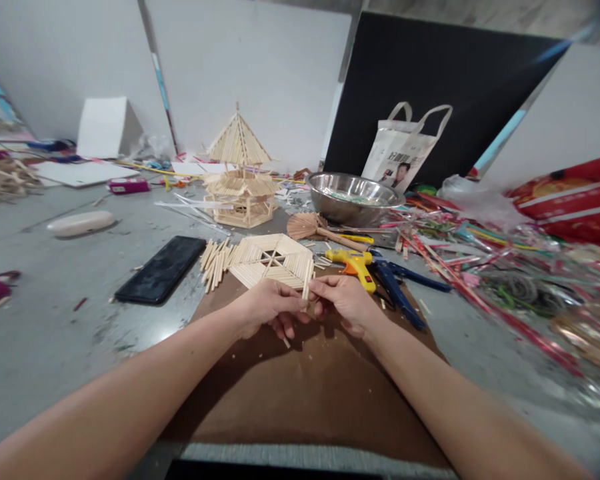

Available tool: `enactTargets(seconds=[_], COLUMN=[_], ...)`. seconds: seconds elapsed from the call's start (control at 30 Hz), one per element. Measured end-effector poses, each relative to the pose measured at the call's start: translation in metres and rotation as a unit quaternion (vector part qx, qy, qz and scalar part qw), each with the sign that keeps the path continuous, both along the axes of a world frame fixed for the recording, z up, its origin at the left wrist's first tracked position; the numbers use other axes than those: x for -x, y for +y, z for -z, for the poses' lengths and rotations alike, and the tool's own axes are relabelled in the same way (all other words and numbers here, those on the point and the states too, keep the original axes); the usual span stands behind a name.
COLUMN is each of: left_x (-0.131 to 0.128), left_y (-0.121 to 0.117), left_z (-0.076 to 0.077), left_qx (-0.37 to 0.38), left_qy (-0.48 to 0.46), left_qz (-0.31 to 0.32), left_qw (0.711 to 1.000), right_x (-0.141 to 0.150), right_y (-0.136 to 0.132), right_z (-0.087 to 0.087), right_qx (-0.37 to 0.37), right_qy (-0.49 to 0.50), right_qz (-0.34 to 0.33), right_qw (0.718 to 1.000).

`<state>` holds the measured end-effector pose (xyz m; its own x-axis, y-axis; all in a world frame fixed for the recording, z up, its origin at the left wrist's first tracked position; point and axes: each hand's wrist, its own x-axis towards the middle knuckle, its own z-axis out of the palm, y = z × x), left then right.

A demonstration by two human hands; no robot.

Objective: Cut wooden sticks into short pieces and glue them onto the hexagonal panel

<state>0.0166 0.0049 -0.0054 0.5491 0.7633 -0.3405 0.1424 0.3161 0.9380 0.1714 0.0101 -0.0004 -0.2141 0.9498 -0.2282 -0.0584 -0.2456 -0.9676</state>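
Observation:
My left hand (274, 305) and my right hand (344, 300) meet over the brown mat. Between their fingertips they pinch a few short pale wooden sticks (307, 288), held nearly upright. The end of another stick (287, 343) pokes out below my left fingers. Just beyond my hands lies a hexagonal panel (247, 263) of rows of sticks, with a small spoked opening at its middle. A heap of loose sticks (215, 265) is at its left. Right of the panel rest a yellow glue gun (355, 265) and a blue-handled hand tool (397, 287).
Behind the panel stands a stick-built pagoda model (240, 173). A metal bowl (353, 207) and a bag (403, 157) are at the back right. A black phone (163, 270) lies left of the brown mat (280, 400). Tangled strips and wrappers (505, 280) cover the right side.

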Motion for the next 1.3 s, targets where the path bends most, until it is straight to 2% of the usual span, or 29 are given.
enactTargets(seconds=[0.53, 0.73, 0.9, 1.07, 1.2, 1.3], left_x=[-0.001, -0.002, -0.002, 0.0, 0.0, 0.0], left_y=[0.0, -0.002, -0.003, -0.005, -0.007, -0.007], left_z=[0.002, -0.001, -0.002, -0.004, -0.006, -0.006], left_qx=[-0.024, -0.023, -0.008, 0.0, 0.004, 0.008], left_qy=[0.018, 0.018, 0.004, -0.013, -0.017, -0.023], left_qz=[0.005, 0.012, 0.029, 0.061, 0.072, 0.076], left_qw=[1.0, 1.0, 1.0, 0.998, 0.997, 0.997], right_x=[0.001, -0.001, -0.006, -0.01, -0.012, -0.012], right_y=[-0.001, -0.002, 0.002, 0.002, 0.003, 0.005], right_z=[-0.001, 0.0, 0.0, -0.002, 0.0, 0.002], right_qx=[0.003, 0.005, -0.008, 0.03, 0.027, 0.015], right_qy=[0.007, 0.005, 0.07, 0.137, 0.148, 0.137], right_qz=[-0.003, -0.024, -0.012, -0.061, -0.091, -0.084], right_qw=[1.0, 1.0, 0.997, 0.988, 0.984, 0.987])
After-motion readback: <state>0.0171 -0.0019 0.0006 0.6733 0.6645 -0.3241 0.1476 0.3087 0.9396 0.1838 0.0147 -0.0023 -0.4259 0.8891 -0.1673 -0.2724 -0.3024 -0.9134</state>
